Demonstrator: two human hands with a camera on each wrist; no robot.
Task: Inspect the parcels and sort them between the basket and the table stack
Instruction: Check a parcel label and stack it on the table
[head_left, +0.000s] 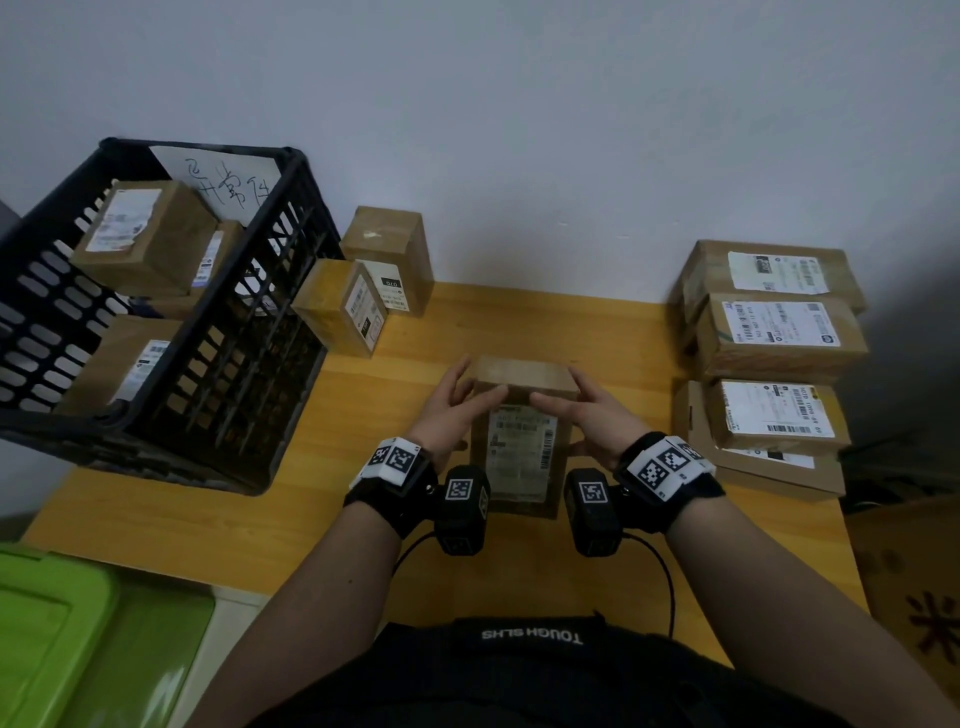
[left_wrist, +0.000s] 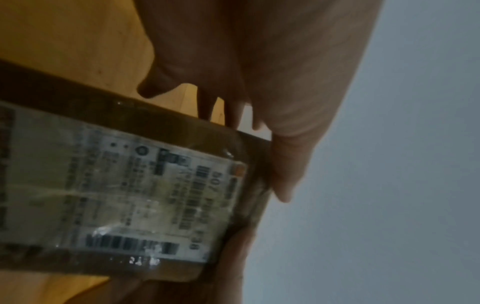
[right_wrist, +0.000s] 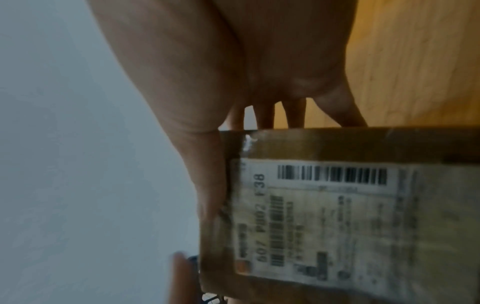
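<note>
1. Cardboard parcel (head_left: 522, 441) held up over the middle of the wooden desk (head_left: 311, 499), between the black plastic basket (head_left: 218, 332) and the stack of labelled parcels (head_left: 774, 364). Shipping label (head_left: 522, 457) faces the person, likely so it can be read and the box checked.
2. Left hand (head_left: 452, 410) grips the parcel's left upper edge: thumb on the near face, fingers (left_wrist: 233, 115) curled over the far side. Right hand (head_left: 587, 415) mirrors it on the right edge. Both hands are closed on the box; neither is free.
3. Wrist views show the label close up, with barcode (right_wrist: 332, 174) and printed code under clear tape. No damage visible, though both pictures are blurred.
4. Judged step: inspection, with sorting not yet decided.
5. Around the parcel: the basket to its left already holds several boxes and a handwritten paper sign (head_left: 223, 182). Two small boxes (head_left: 369, 291) stand just beside the basket's right wall, near the route to it.
6. The stack to the right is several parcels high, so the top needs a lift — the path there looks unobstructed.
7. Green plastic bin (head_left: 62, 639) sits below the desk edge on the basket side.
</note>
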